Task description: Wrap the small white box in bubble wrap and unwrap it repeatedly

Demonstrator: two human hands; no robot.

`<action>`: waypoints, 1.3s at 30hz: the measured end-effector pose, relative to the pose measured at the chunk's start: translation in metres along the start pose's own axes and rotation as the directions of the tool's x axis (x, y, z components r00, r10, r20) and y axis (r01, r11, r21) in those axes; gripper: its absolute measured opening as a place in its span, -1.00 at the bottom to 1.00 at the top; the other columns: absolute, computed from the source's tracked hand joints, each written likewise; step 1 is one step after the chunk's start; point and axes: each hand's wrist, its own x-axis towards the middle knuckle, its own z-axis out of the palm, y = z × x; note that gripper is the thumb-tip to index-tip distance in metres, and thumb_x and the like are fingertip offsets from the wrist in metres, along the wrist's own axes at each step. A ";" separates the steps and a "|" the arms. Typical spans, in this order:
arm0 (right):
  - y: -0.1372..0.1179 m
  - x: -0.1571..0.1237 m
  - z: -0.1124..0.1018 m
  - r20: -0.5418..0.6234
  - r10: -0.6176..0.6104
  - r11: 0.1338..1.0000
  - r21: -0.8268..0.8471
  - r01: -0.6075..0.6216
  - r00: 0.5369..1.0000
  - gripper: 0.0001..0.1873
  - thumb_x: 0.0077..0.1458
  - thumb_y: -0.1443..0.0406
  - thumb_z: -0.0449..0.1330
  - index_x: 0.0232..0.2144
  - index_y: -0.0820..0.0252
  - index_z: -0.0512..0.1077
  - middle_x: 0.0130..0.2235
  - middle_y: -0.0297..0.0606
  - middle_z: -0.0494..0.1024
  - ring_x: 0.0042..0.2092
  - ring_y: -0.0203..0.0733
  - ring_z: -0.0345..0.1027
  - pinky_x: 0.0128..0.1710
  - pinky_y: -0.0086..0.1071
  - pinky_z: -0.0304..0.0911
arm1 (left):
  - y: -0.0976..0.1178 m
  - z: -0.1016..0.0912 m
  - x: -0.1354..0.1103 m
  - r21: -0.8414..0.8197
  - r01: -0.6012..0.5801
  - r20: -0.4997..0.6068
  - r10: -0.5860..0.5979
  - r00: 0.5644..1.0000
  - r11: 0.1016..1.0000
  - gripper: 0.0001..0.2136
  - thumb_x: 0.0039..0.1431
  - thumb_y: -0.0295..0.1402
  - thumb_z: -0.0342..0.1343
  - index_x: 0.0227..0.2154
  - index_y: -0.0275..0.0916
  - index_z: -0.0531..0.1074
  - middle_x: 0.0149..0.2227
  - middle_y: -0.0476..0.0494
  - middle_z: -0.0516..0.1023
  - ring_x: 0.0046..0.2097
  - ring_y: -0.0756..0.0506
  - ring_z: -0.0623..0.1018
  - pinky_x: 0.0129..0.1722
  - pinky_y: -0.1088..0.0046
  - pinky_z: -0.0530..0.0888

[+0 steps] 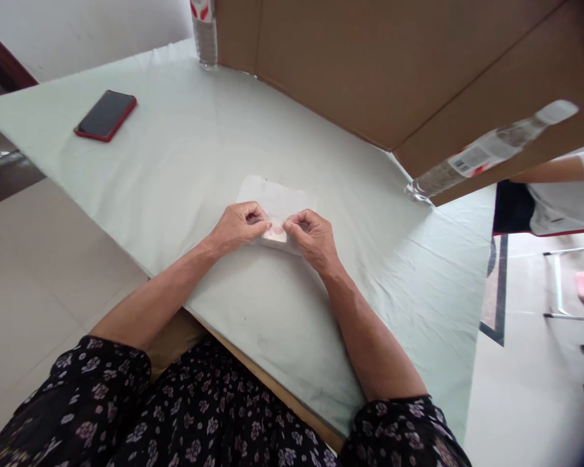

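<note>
A thin white sheet, which looks like tissue or soft paper, lies on the cloth-covered table. At its near side is a small folded white part with faint reddish marks, between my fingertips. My left hand pinches the left end of this fold with thumb and forefinger. On the other end, my right hand is pinched in the same way. The fingertips are a short gap apart. What lies inside the fold, if anything, I cannot make out.
A phone in a red case lies at the far left of the pale green tablecloth. A brown cardboard panel stands along the back, with one clear bottle at its left and another bottle at its right. Another person's arm shows beyond.
</note>
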 end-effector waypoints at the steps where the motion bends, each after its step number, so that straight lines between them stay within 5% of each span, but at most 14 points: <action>1: 0.000 0.000 0.000 -0.002 0.000 1.000 0.004 0.000 1.000 -0.81 0.01 0.15 0.24 -0.48 0.14 0.41 -0.43 -0.37 0.50 -0.35 -0.25 0.32 -0.28 -0.34 0.23 | 0.000 0.000 0.000 -0.004 0.004 0.003 -0.004 1.000 1.000 -0.83 -0.04 -0.25 0.22 -0.51 -0.24 0.43 -0.45 -0.03 0.51 -0.43 0.01 0.39 -0.43 0.48 0.31; 11: 0.010 0.007 -0.001 -0.077 -0.006 1.000 0.012 0.007 0.997 -0.82 0.02 0.14 0.22 -0.42 0.12 0.40 -0.42 -0.37 0.49 -0.36 -0.24 0.32 -0.26 -0.30 0.28 | 0.000 0.000 0.001 -0.025 0.007 0.025 -0.006 1.000 1.000 -0.82 -0.05 -0.23 0.21 -0.52 -0.24 0.42 -0.50 0.00 0.46 -0.44 0.01 0.37 -0.45 0.48 0.29; 16: -0.012 -0.005 -0.014 -0.211 -0.249 0.945 -0.266 0.190 0.945 -0.88 0.19 0.22 0.14 -0.28 0.08 0.45 -0.20 -0.23 0.62 -0.13 -0.10 0.46 -0.04 -0.16 0.30 | -0.002 0.000 0.002 -0.032 0.001 0.019 -0.001 1.000 0.999 -0.83 -0.03 -0.25 0.21 -0.54 -0.23 0.41 -0.47 -0.02 0.51 -0.44 0.01 0.40 -0.45 0.48 0.31; 20: -0.033 -0.021 -0.011 -0.023 -0.485 0.763 -0.499 0.410 0.874 -0.87 0.28 0.29 0.12 -0.26 0.07 0.49 -0.16 -0.23 0.65 -0.07 -0.08 0.49 0.03 -0.13 0.20 | -0.002 0.000 0.002 -0.035 -0.013 0.022 0.014 1.000 0.999 -0.82 -0.04 -0.23 0.22 -0.53 -0.24 0.43 -0.49 -0.02 0.50 -0.44 0.01 0.39 -0.45 0.49 0.31; 26: -0.030 -0.030 0.007 0.288 -0.420 0.571 -0.652 0.498 0.860 -0.83 0.29 0.36 0.10 -0.18 0.13 0.49 -0.09 -0.18 0.65 -0.06 -0.03 0.45 -0.02 -0.14 0.12 | 0.001 -0.001 0.001 -0.015 -0.026 0.023 0.026 0.999 1.000 -0.82 -0.03 -0.24 0.20 -0.53 -0.24 0.43 -0.50 -0.01 0.50 -0.43 0.00 0.40 -0.43 0.48 0.33; 39: -0.029 -0.032 0.010 0.323 -0.395 0.483 -0.723 0.494 0.860 -0.81 0.34 0.36 0.05 -0.17 0.11 0.47 -0.12 -0.22 0.62 -0.15 -0.06 0.35 -0.06 -0.16 0.06 | 0.001 -0.020 0.001 0.067 -0.017 0.055 0.013 0.998 0.998 -0.80 -0.05 -0.30 0.15 -0.33 -0.23 0.49 -0.41 -0.03 0.52 -0.37 -0.04 0.47 -0.35 0.44 0.42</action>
